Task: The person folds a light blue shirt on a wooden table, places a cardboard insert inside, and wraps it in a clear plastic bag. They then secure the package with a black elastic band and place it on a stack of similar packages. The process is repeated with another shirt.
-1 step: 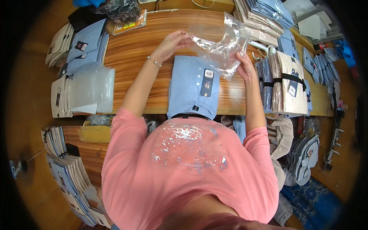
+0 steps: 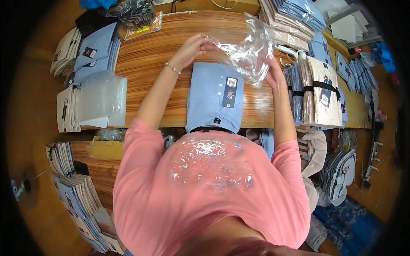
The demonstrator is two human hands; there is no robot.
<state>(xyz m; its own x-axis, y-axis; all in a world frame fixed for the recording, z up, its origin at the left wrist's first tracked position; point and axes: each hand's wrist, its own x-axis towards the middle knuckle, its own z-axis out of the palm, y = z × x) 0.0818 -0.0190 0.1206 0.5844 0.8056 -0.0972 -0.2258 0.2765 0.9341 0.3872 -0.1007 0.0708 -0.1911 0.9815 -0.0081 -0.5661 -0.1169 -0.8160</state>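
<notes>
My left hand (image 2: pixel 195 48) pinches one edge of a clear plastic bag (image 2: pixel 251 53) above the wooden table. On the bag's other side my right hand (image 2: pixel 275 73) grips it, its fingers partly smeared by motion and covered by shiny film. The bag is crumpled and hangs in the air between both hands. Below it a folded light-blue shirt (image 2: pixel 205 91) lies flat at the table's near edge, against my body. White buttons and a dark hang tag (image 2: pixel 230 91) show on its front. The bag's lower part overlaps the view of the shirt's far right corner.
Stacks of folded blue shirts (image 2: pixel 94 51) and flat clear bags (image 2: pixel 100 100) lie on the left of the table (image 2: pixel 149 81). At right stand strapped beige shirts (image 2: pixel 318 96), with a white handled tool (image 2: pixel 287 50) behind. Bagged shirts (image 2: pixel 286 30) are piled at the far right.
The bag and my right hand have shifted slightly, with the bag a little further left and more crumpled. My left hand keeps nearly the same place.
</notes>
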